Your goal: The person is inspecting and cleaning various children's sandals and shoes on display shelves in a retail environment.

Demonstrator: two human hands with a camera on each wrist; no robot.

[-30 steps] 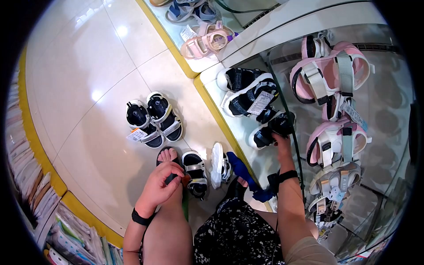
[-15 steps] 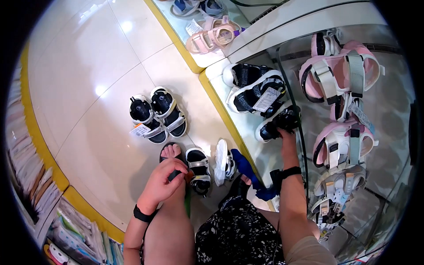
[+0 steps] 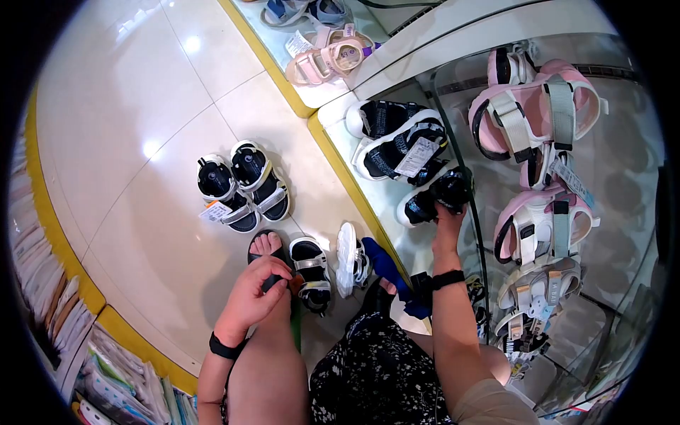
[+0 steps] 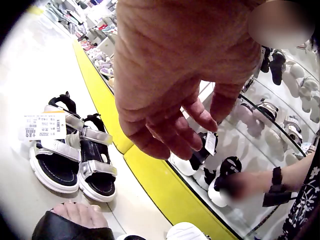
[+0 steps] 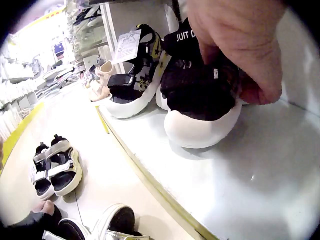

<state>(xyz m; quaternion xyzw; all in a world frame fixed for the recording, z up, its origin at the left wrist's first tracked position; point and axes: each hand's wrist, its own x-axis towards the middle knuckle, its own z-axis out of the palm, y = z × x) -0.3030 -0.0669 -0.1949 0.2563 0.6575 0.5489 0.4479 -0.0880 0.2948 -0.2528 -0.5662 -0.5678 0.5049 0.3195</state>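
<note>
My right hand (image 3: pixel 449 216) grips a black sandal with a white sole (image 3: pixel 421 207) on the low shelf. In the right wrist view, thumb and fingers hold this sandal (image 5: pixel 200 95) around its upper, and its white toe faces the camera. Beside it stands another black sandal (image 3: pixel 397 157) with a white paper tag (image 3: pixel 418 156). My left hand (image 3: pixel 258 294) hangs over my leg with loosely curled fingers and holds nothing; the left wrist view shows its fingers (image 4: pixel 175 132) dangling in the air.
A pair of black sandals with silver straps (image 3: pixel 244 185) stands on the tiled floor. Nearer my feet are a silver-strapped sandal (image 3: pixel 310 265) and one on its side (image 3: pixel 347 258). A glass shelf edge (image 3: pixel 464 156) passes close to my right hand; pink sandals (image 3: pixel 528 117) stand above.
The head view shifts slightly. My right hand keeps its grip on the black sandal, its forearm swung a little to the left. The left hand stays over the leg.
</note>
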